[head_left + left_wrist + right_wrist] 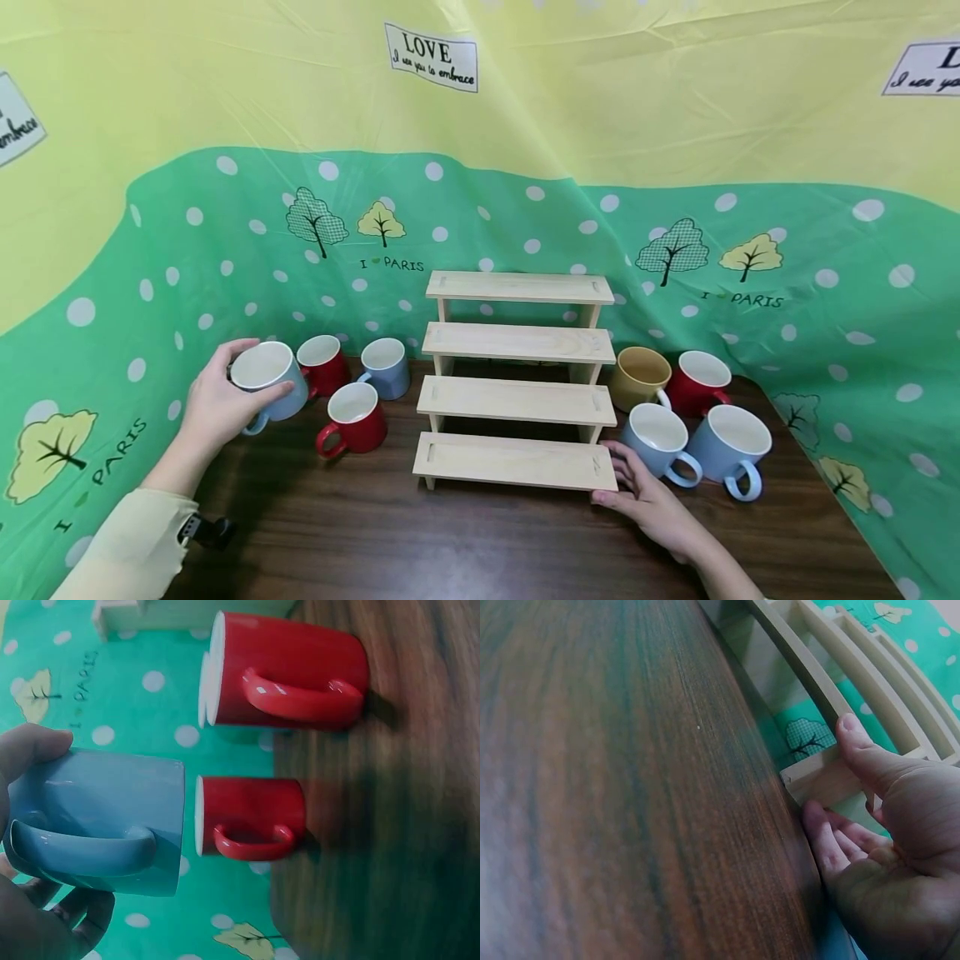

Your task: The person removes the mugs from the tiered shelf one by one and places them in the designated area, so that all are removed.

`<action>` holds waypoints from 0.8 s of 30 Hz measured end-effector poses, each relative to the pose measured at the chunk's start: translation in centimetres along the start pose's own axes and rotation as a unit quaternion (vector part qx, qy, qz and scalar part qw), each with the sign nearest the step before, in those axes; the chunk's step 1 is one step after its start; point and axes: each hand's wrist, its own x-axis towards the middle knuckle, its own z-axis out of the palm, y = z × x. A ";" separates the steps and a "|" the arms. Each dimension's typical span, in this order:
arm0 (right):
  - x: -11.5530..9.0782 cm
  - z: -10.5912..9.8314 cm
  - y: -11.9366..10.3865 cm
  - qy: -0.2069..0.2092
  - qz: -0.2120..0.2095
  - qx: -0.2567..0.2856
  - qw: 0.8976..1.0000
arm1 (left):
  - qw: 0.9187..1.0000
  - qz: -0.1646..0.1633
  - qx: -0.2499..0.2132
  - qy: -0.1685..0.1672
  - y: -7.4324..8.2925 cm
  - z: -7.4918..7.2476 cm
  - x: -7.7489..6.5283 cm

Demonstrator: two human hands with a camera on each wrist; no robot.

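Observation:
My left hand (pixel 213 400) grips a light blue mug (pixel 291 402) round its body, thumb on the near side, with the handle toward me. In the left wrist view this blue mug (pixel 112 802) is held up off the table. Beside it stand two red mugs (pixel 365 427) and another blue mug (pixel 390 379). At the centre is a wooden stepped rack (pixel 513 461) with bare steps. My right hand (pixel 652 504) holds the right end of its lowest step; in the right wrist view the thumb (pixel 859 746) lies on the board's front edge, fingers round the end.
Right of the rack stand a tan mug (pixel 630 392), a red mug (pixel 684 390) and two blue mugs (pixel 723 446), close to my right hand. A patterned green and yellow cloth (pixel 517 225) hangs behind the dark wooden table (pixel 450 550).

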 end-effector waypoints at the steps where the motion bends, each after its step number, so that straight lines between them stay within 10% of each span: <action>1: 0.0 0.0 0.0 0.000 0.000 0.000 1.000 | 1.000 -0.002 0.001 0.000 -0.3 0.0 0.0; 24: 0.0 0.0 0.0 -0.003 -0.002 0.006 1.000 | 0.999 -0.016 0.024 -0.046 -7.2 2.8 -0.7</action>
